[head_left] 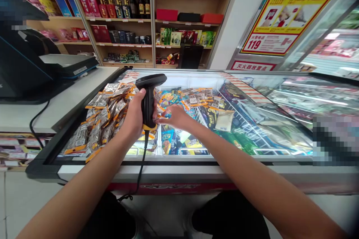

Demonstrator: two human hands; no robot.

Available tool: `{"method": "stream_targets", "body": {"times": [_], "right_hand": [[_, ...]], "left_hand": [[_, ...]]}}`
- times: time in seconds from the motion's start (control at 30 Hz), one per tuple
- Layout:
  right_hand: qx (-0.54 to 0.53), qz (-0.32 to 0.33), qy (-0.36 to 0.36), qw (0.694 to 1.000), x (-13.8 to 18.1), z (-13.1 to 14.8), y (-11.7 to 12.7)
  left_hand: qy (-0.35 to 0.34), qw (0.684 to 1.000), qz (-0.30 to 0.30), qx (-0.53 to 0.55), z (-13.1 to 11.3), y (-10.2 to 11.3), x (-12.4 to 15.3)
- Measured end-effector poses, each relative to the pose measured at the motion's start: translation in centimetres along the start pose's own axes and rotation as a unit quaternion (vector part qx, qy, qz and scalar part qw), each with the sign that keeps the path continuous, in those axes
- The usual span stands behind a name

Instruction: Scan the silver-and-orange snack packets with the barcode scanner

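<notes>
My left hand point(134, 116) is wrapped round the grip of a black barcode scanner point(149, 95) with a yellow band, held upright over the glass top of a chest freezer point(179, 158). Its black cable point(139, 173) hangs down over the freezer's front edge. My right hand point(174, 115) is just right of the scanner's handle, fingers pinched together near its base; what they hold, if anything, I cannot make out. A heap of silver and orange snack packets point(103, 117) lies on the glass to the left of both hands.
A black cash register point(25, 63) stands on the grey counter point(67, 101) at left. More packets point(200, 99) lie beyond my hands. Wooden shelves point(151, 20) with bottles and boxes line the back wall. A glass-door cooler point(322, 33) rises at right.
</notes>
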State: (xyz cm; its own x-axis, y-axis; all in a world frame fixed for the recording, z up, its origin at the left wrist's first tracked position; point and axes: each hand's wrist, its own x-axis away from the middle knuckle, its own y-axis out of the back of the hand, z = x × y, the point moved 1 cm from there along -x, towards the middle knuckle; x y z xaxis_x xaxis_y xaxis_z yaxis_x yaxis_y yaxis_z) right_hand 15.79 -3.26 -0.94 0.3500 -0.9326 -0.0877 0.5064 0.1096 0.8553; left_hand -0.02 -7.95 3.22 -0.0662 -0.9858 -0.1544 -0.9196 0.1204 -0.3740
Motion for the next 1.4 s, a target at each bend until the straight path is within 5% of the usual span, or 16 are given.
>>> {"method": "stream_targets", "body": {"times": [0.5, 0.7, 0.83, 1.0, 1.4], "right_hand": [[-0.020, 0.042, -0.039, 0.998, 1.2, 1.1, 0.3], [-0.170, 0.048, -0.048, 0.983, 0.9, -0.2, 1.6], [-0.227, -0.026, -0.111, 0.967, 0.0, -2.9, 4.0], [-0.295, -0.187, -0.056, 0.935, -1.0, -5.8, 6.3], [-0.298, -0.194, 0.007, 0.935, -0.9, -5.4, 6.5]], "left_hand": [[0.008, 1.000, 0.012, 0.000, 0.4, 0.2, -0.2], [-0.007, 0.999, 0.035, -0.010, 0.4, 0.1, -0.2], [-0.002, 0.999, 0.029, -0.024, 0.2, -0.1, -0.1], [0.013, 0.995, 0.069, -0.065, 0.4, -0.2, 0.2], [0.021, 0.990, 0.102, -0.091, 1.0, -0.2, 0.2]]}}
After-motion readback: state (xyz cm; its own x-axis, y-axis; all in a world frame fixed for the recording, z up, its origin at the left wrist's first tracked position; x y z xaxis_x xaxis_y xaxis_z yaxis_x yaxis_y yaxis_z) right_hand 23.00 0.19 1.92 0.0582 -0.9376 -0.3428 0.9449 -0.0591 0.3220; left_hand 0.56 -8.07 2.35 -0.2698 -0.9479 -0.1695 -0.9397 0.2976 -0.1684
